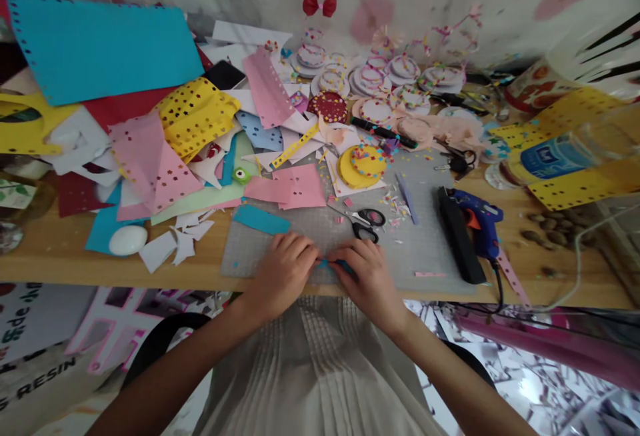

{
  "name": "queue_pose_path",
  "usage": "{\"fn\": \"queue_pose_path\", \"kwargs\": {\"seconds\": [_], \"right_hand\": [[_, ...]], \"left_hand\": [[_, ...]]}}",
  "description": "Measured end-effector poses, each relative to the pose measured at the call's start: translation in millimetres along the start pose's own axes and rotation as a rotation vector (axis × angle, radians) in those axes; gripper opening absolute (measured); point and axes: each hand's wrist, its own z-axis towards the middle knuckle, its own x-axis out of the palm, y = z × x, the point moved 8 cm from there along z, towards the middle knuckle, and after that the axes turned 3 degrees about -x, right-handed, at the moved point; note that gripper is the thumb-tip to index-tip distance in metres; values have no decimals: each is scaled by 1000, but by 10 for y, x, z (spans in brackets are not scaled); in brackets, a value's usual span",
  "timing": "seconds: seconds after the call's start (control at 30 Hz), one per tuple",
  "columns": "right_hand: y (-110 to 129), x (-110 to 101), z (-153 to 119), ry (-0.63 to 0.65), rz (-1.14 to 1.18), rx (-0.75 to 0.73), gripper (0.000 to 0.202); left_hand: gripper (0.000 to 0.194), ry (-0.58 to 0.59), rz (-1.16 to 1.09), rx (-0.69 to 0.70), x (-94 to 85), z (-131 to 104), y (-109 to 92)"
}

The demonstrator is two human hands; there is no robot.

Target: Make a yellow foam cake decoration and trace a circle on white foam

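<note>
Close to the mat's front edge, my left hand and my right hand face each other with fingers pinched. A small blue paper piece shows between the fingertips, held from both sides; most of it is hidden by the fingers. Just beyond my right hand lie black-handled scissors, resting on the grey cutting mat. A blue paper strip lies flat beyond my left hand, and pink punched paper is behind it. A round yellow paper cake shape with coloured dots stands farther back.
A blue glue gun and a black bar-shaped object lie at the right. Punched coloured sheets, including a large blue sheet, pile up at the left. Several decorated white paper cakes line the back. A clear jar lies far right.
</note>
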Motion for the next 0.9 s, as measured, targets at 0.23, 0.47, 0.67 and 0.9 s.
{"fn": "queue_pose_path", "kwargs": {"seconds": [0.23, 0.47, 0.67, 0.9], "right_hand": [[106, -172, 20, -67, 9, -91, 17], [203, -231, -25, -175, -186, -224, 14], [105, -32, -95, -65, -138, -151, 14], [-1, 43, -30, 39, 37, -36, 16]], "left_hand": [[11, -122, 84, 215, -166, -45, -186], [18, -240, 219, 329, -315, -68, -270], [22, -125, 268, 276, -76, -113, -182], [17, -14, 67, 24, 40, -96, -3]]}}
